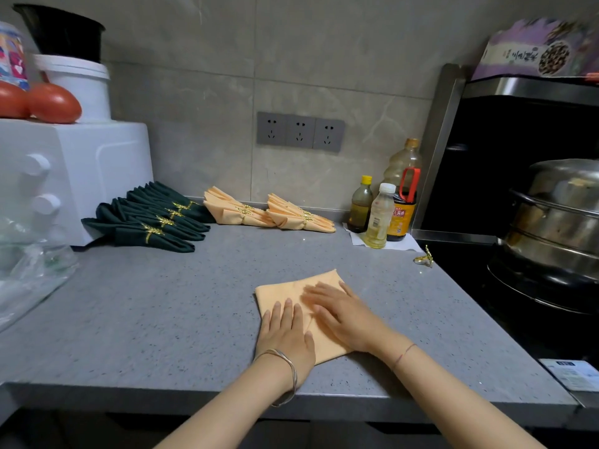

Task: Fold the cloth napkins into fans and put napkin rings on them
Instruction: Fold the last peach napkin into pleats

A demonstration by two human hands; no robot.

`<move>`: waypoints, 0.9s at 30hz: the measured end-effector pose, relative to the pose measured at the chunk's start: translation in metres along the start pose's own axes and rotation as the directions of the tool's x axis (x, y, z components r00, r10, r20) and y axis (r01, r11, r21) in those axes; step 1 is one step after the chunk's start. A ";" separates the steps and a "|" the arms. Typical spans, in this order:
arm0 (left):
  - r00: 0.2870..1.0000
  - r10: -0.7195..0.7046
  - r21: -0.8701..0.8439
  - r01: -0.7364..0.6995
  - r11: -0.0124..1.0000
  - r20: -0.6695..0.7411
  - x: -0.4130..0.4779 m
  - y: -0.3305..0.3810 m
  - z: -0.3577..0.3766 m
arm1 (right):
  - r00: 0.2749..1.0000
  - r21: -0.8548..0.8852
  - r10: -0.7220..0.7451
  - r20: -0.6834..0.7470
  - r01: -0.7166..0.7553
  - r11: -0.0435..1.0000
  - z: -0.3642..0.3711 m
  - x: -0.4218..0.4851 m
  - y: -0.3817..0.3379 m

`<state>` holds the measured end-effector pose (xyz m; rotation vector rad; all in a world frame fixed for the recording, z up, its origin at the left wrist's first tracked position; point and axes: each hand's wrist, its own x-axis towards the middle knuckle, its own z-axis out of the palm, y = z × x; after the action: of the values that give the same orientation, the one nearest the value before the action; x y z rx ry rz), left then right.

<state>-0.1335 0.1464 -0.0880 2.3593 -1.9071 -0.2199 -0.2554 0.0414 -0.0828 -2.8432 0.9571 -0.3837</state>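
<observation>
Smoothing a folded orange napkin [282,291] flat on the near middle of the worktop [162,303], with left hand [287,330] and right hand [340,314] both open, fingers straight, palms pressing it. Judged an early step for this piece: creased flat, not yet pleated, with finished green fans [152,222] and orange fans [299,217] ringed at the back. Next likely calls for pinching one edge into even accordion pleats, then fetching the loose gold ring [425,258] lying well off to the right.
</observation>
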 end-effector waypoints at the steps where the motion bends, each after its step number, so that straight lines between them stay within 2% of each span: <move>1: 1.000 -0.002 0.004 0.002 1.000 -0.007 0.000 0.000 0.001 | 0.997 0.007 0.019 0.070 -0.019 1.000 0.001 0.001 0.002; 4: 1.000 -0.002 0.009 0.003 1.000 -0.020 0.000 -0.001 0.002 | 0.978 -0.008 0.093 0.188 -0.094 0.996 0.002 0.004 0.011; 6: 1.000 0.012 0.006 -0.012 1.000 -0.025 -0.001 -0.001 0.003 | 0.966 -0.007 0.144 0.214 -0.146 0.989 0.002 0.008 0.017; 14: 0.997 0.059 -0.021 -0.060 0.998 -0.053 -0.003 -0.003 0.006 | 0.938 0.012 0.264 0.227 -0.273 0.962 0.006 0.031 0.042; 17: 0.998 0.052 -0.018 -0.052 0.998 -0.031 -0.002 -0.003 0.006 | 0.950 0.133 0.265 0.164 -0.288 0.948 0.000 0.029 0.046; 19: 0.998 0.052 -0.025 -0.053 0.998 -0.022 -0.002 -0.004 0.006 | 0.973 0.206 0.229 0.008 -0.226 0.952 -0.012 0.018 0.042; 21: 0.998 0.056 -0.029 -0.056 0.998 -0.025 -0.001 -0.004 0.005 | 0.990 0.169 0.110 -0.089 -0.094 0.981 -0.027 -0.001 0.031; 24: 0.998 0.051 -0.017 -0.052 0.999 -0.033 -0.001 -0.004 0.006 | 0.995 -0.021 -0.104 0.005 0.104 0.994 -0.047 -0.035 0.016; 27: 0.998 0.047 -0.007 -0.047 0.999 -0.034 -0.001 -0.004 0.006 | 0.974 -0.194 -0.197 0.115 0.217 0.957 -0.056 -0.056 0.014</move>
<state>-0.1311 0.1482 -0.0942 2.2952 -1.9396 -0.1819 -0.3216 0.0627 -0.0433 -3.1293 0.7215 -0.1752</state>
